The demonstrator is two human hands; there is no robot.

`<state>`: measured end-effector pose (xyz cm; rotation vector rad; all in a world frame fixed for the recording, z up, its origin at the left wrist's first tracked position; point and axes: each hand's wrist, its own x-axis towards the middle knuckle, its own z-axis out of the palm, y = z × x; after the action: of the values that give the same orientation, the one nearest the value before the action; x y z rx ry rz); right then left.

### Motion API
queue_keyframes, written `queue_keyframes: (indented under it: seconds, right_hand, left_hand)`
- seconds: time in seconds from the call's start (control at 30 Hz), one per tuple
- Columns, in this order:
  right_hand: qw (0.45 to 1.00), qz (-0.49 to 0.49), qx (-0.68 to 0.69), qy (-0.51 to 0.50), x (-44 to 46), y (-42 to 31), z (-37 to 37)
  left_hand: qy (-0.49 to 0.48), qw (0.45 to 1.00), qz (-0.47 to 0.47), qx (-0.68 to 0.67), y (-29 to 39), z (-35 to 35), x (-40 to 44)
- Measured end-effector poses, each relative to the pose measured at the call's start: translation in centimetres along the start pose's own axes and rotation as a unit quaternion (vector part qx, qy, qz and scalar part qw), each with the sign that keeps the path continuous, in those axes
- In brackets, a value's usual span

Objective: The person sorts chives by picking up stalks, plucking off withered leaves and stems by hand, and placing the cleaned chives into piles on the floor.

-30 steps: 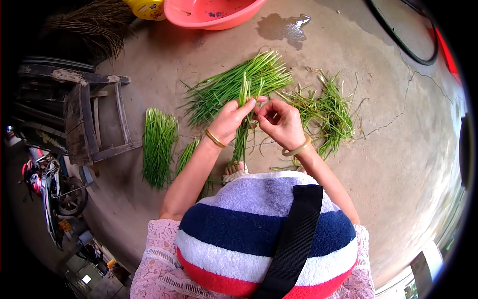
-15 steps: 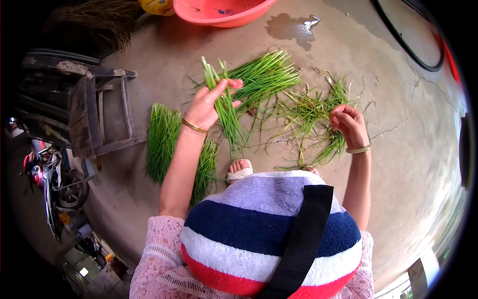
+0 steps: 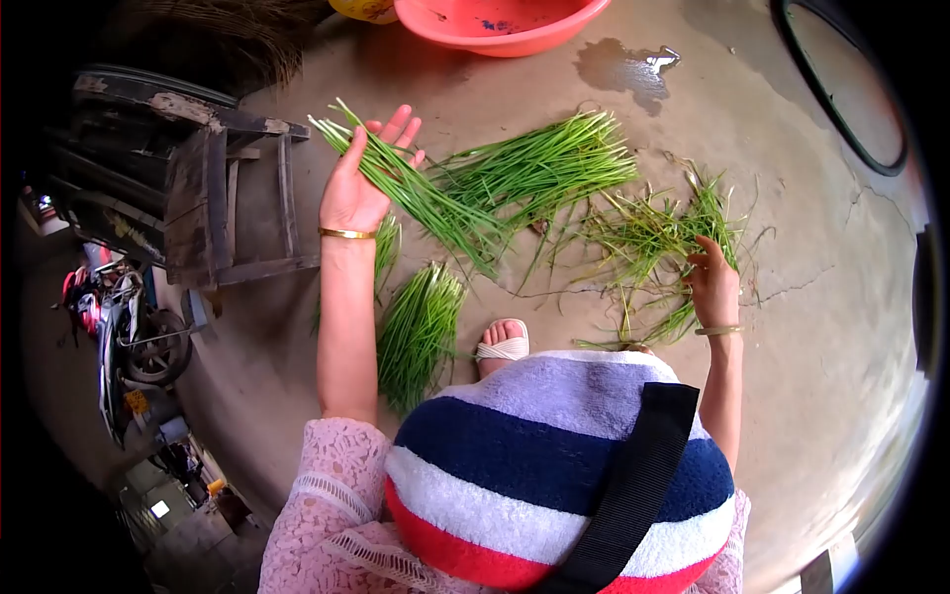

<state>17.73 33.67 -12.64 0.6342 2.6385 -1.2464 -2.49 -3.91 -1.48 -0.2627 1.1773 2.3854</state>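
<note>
My left hand is raised at the left, palm up. A bunch of green chives lies across it, white ends up and to the left, with the thumb over the stems and the other fingers spread. Over the scrap pile of tangled, partly yellowed leaves is my right hand, its fingers bent and apart, with nothing visible in them. Beyond the left hand, a larger heap of chives rests on the floor. Another heap of chives lies near my foot, and the left forearm partly hides more chives.
A red basin stands at the top beside a yellow object. Left is a worn wooden stool, with a motorbike farther off. A wet patch marks the concrete floor. A black hose curves at the upper right.
My left hand has moved up and left with the chives, which now slant across the palm. My right hand has gone from curled fingers to looser ones, lower beside the scrap pile.
</note>
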Motion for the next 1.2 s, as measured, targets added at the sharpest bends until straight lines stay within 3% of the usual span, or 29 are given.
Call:
queue_keyframes:
  seconds: [0.03, 0.1, 0.13, 0.27, 0.5, 0.6, 0.63, 0.7, 0.73, 0.8, 0.83, 0.9, 0.97, 1.03, 1.1, 1.17, 1.2]
  right_hand:
    - [1.000, -0.001, -0.001, -0.001, -0.1, 0.1, 0.1]
    - [0.994, -0.059, -0.030, 0.089, -0.3, 0.1, 0.2]
    - [0.993, -0.032, 0.025, 0.111, -0.6, -0.7, 0.1]
    - [0.996, 0.059, -0.022, 0.070, -0.6, -1.0, -0.9]
    - [0.984, -0.069, -0.109, 0.121, -0.7, -1.1, -0.3]
    - [0.991, -0.076, -0.035, 0.102, -0.4, -0.1, -0.2]
    - [0.995, -0.059, 0.001, 0.080, -0.5, 0.1, -0.4]
    - [0.991, -0.037, 0.082, 0.097, -0.4, 2.2, -0.1]
    - [0.992, -0.022, 0.083, 0.088, -0.6, 2.1, -0.3]
    - [0.993, 0.008, 0.088, 0.077, -1.0, 1.6, -0.7]
    - [0.994, 0.000, 0.079, 0.074, -0.9, 2.0, -0.6]
    - [0.996, 0.018, 0.069, 0.059, -1.0, 1.6, -0.6]
    - [0.996, -0.030, 0.063, 0.057, -0.5, 3.6, 0.0]
    - [0.999, -0.021, 0.013, 0.048, -0.6, 0.8, 0.0]
    - [0.993, -0.058, -0.097, 0.020, -0.5, -0.7, 0.0]
    - [0.989, -0.082, -0.125, 0.012, -0.3, -0.8, 0.1]
    - [0.987, -0.083, -0.135, 0.007, -0.2, -0.9, 0.1]
  left_hand:
    - [0.001, 1.000, 0.008, -0.028, 0.2, -0.2, -0.1]
    - [0.022, 0.998, 0.018, -0.049, 0.6, -0.7, -0.2]
    - [0.016, 0.996, 0.029, -0.077, 0.8, -1.1, -0.2]
    - [0.044, 0.989, 0.057, -0.131, 1.3, -1.5, -0.3]
    - [0.062, 0.981, 0.068, -0.168, 1.8, -2.3, -0.6]
    - [0.056, 0.980, 0.044, -0.184, 2.2, -3.4, -1.1]
    - [0.095, 0.980, 0.028, -0.172, 2.6, -3.2, -1.7]
    - [0.047, 0.998, 0.031, -0.039, 3.7, -4.0, -3.4]
    - [0.060, 0.996, 0.044, -0.042, 4.5, -3.4, -4.8]
    - [0.073, 0.971, 0.054, 0.220, 6.1, -1.9, -7.7]
    - [0.088, 0.971, 0.062, 0.215, 6.4, -1.3, -9.0]
    - [0.152, 0.868, 0.032, 0.471, 5.9, -0.5, -11.3]
    - [0.185, 0.833, 0.012, 0.522, 4.2, -1.7, -13.1]
    - [0.210, 0.770, -0.034, 0.602, 1.2, -5.5, -14.3]
    - [0.201, 0.717, -0.057, 0.665, -2.7, -9.3, -15.1]
    - [0.191, 0.629, 0.037, 0.753, -8.1, -14.1, -15.7]
    - [0.207, 0.638, 0.035, 0.741, -10.4, -15.5, -16.0]
